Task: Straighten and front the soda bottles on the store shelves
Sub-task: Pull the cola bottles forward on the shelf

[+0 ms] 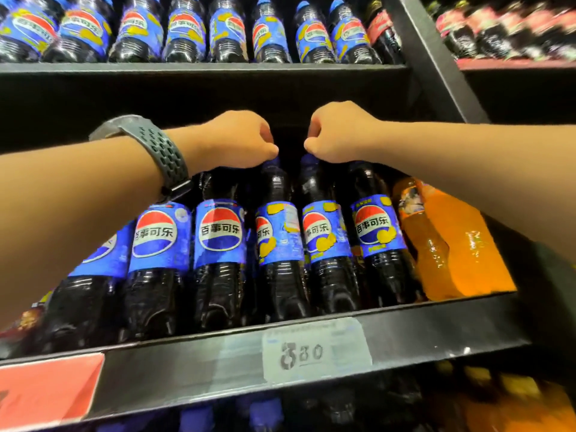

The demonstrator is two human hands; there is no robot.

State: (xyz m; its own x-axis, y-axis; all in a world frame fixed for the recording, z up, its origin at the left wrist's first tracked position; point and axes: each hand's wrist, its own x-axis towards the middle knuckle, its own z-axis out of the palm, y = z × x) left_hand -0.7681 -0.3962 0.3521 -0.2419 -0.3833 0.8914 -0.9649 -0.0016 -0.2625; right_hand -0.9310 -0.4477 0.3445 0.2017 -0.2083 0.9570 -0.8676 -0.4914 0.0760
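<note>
Left hand (237,140) & right hand (341,135) are both up at the middle shelf, backs toward the camera, fingers curled down over bottle tops. Left hand pinches the blue cap of the turned bottle (278,235). Right hand pinches the cap of the neighbour bottle (322,235), just beside it. Fingertips are hidden behind the knuckles, so exact finger placement can't be read; thumbs sit right at cap level.

Key relation: both bottles stand directly under the hands, long axis upright, caps on top, bases just behind the shelf lip (187,363). Each hand has its own bottle, so no crossing is needed. The turned bottle's label faces off to the left, w/ the logo half cut and a small print panel showing. Prob. needs a twist about its upright axis to bring the logo front. The neighbour bottle's logo is nearly square-on, a touch off.

Materials: clear plastic w/ dark cola, ribbed waist under a glossy blue wrap label w/ yellow patches, smooth screw caps. Likely slick, and easy to spin by the cap, though the base may drag on the shelf.

Outward:
- More cola bottles (218,238) to the left, logos front-on, packed shoulder to shoulder.
- Orange soda bottles (452,244) to the right.
- Grey perforated watch strap (156,148) on the left wrist.
- Paper price tag (316,350) on the lip.
- Red sign (46,388) lower left.
- Upper shelf row (187,29) of the same cola above.
</note>
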